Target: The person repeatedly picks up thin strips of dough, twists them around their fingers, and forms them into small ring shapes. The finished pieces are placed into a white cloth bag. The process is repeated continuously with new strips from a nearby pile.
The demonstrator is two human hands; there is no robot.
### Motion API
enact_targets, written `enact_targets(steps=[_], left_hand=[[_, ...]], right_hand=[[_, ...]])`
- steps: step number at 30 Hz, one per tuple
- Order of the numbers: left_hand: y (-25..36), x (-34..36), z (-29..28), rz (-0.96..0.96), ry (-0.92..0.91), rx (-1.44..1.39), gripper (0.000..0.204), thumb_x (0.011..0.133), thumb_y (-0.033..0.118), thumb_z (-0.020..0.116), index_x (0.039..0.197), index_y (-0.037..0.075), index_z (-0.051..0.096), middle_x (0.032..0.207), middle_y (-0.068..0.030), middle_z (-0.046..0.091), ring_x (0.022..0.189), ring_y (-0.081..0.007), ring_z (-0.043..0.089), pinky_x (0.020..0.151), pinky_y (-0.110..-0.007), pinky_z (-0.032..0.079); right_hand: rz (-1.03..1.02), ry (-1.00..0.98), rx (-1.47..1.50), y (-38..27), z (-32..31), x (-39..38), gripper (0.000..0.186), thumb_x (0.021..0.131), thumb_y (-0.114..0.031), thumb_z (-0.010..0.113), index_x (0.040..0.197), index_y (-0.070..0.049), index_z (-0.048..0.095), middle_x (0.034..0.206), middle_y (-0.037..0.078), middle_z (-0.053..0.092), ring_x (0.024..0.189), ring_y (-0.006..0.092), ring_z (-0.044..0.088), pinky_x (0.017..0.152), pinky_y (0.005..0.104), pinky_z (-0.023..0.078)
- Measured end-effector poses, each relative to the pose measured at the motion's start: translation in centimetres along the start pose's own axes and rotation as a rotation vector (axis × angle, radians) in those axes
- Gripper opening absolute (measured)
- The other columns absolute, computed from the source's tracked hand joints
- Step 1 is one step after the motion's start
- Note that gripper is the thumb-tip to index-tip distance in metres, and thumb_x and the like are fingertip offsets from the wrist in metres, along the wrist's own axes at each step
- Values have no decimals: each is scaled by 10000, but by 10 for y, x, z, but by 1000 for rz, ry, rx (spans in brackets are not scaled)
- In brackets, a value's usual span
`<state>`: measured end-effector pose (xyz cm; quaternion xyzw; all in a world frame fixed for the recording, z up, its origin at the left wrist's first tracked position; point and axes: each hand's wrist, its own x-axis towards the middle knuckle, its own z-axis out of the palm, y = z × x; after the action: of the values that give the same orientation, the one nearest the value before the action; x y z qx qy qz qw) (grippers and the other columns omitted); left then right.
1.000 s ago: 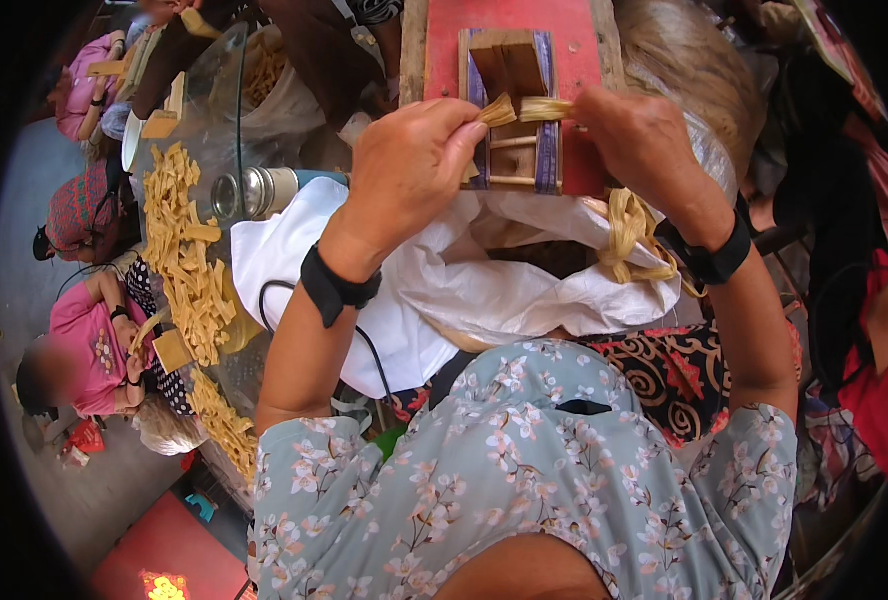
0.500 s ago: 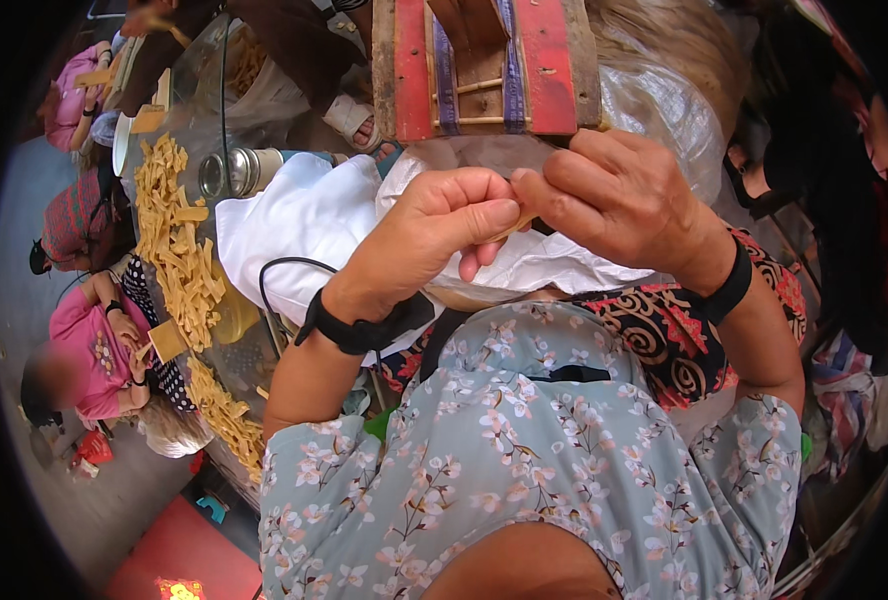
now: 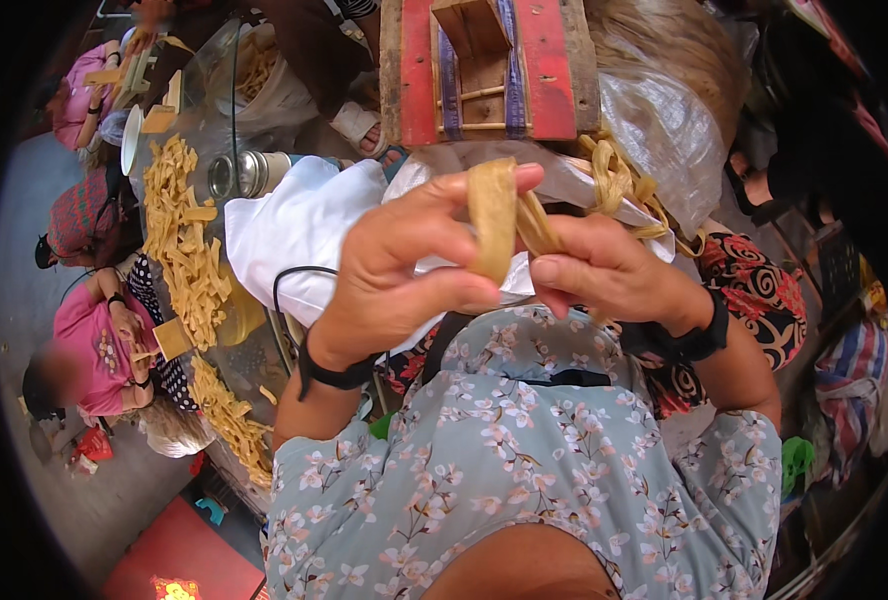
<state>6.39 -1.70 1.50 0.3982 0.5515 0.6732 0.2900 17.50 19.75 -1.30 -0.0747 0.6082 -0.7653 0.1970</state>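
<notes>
In front of my chest, my left hand holds a flat tan strip between thumb and fingers, the strip curving up past the fingertips. My right hand pinches a narrower tan band just beside it. Whether the two are parts of one length I cannot tell. Beyond my right hand, a loose tangle of tan strips lies on white plastic sheeting. A wooden frame with red boards and purple straps stands just past my hands.
A white cloth lies to my left, near a glass jar. Heaps of short tan pieces cover a table farther left, where several people sit. A bundle of long brown fibres lies at the far right, partly under clear plastic.
My hands have come slightly apart and turned, showing the wide strip upright in the left. A tangle of strips now shows beyond my right hand, which has moved nearer.
</notes>
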Motion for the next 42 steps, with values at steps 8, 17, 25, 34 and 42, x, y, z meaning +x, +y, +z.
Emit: enact_targets(steps=[8, 17, 25, 34, 42], left_hand=[[-12, 4, 12, 249, -175, 968, 358, 696, 99, 877, 1042, 84, 783, 1075, -87, 686, 857, -242, 675, 687, -315, 592], [-24, 2, 17, 444, 224, 1298, 185, 758, 129, 741, 942, 136, 764, 1360, -81, 679, 1265, -287, 607, 1045, -443, 465], [-31, -13, 12, 367, 293, 1170, 204, 791, 97, 746, 994, 119, 743, 1112, -58, 735, 977, -259, 690, 966, -449, 504], [-38, -10, 30, -71, 338, 453, 178, 886, 165, 823, 938, 20, 735, 753, -120, 707, 568, -200, 617, 526, -340, 465], [-22, -14, -12, -526, 437, -158, 52, 966, 89, 725, 969, 37, 718, 769, 1, 684, 627, -34, 598, 522, -187, 436]], right_hand=[[294, -20, 386, 2, -16, -4, 311, 1084, -360, 574, 1011, -74, 672, 770, -16, 670, 565, 15, 452, 483, 189, 318], [98, 197, 752, 7, -10, 9, 158, 970, -221, 726, 930, -70, 701, 705, -74, 560, 563, 1, 417, 498, 175, 268], [70, 336, 503, 16, -14, 11, 214, 948, -44, 654, 1159, -40, 620, 1007, -8, 634, 756, 22, 496, 598, 176, 359], [-51, 259, 591, 9, 2, 12, 525, 984, -88, 685, 1477, -20, 516, 1066, 9, 717, 874, 39, 621, 728, 214, 490], [38, 314, 130, 7, -18, -9, 505, 1018, -121, 666, 1488, -22, 511, 820, -36, 647, 723, 27, 576, 636, 206, 457]])
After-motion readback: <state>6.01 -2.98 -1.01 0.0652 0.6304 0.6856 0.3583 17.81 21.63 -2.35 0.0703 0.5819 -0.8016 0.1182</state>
